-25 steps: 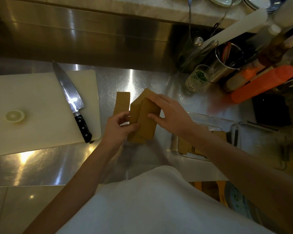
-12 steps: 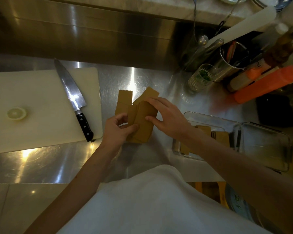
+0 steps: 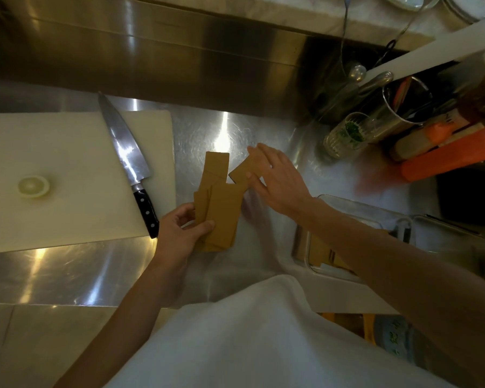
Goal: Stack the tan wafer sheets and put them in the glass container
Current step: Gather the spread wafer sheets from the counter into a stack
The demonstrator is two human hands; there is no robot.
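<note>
Several tan wafer sheets lie overlapped on the steel counter. My left hand (image 3: 181, 231) pinches the near stack of wafer sheets (image 3: 221, 217) at its left edge. One sheet (image 3: 215, 166) pokes out behind the stack. My right hand (image 3: 277, 177) grips a separate tilted wafer sheet (image 3: 242, 172) at its right end, thumb under, fingers over. The glass container (image 3: 347, 208) sits to the right, with more tan sheets (image 3: 324, 254) inside, partly hidden by my right forearm.
A white cutting board (image 3: 62, 175) on the left carries a chef's knife (image 3: 129, 163) and a lemon slice (image 3: 33, 186). A second glass dish (image 3: 454, 242) sits at far right. A glass (image 3: 345, 135), a utensil holder (image 3: 398, 113) and orange bottles (image 3: 454, 155) crowd the back right.
My right hand let go of the sheet it laid on the stack and moved back and right onto the tilted sheet. My left hand kept hold of the stack.
</note>
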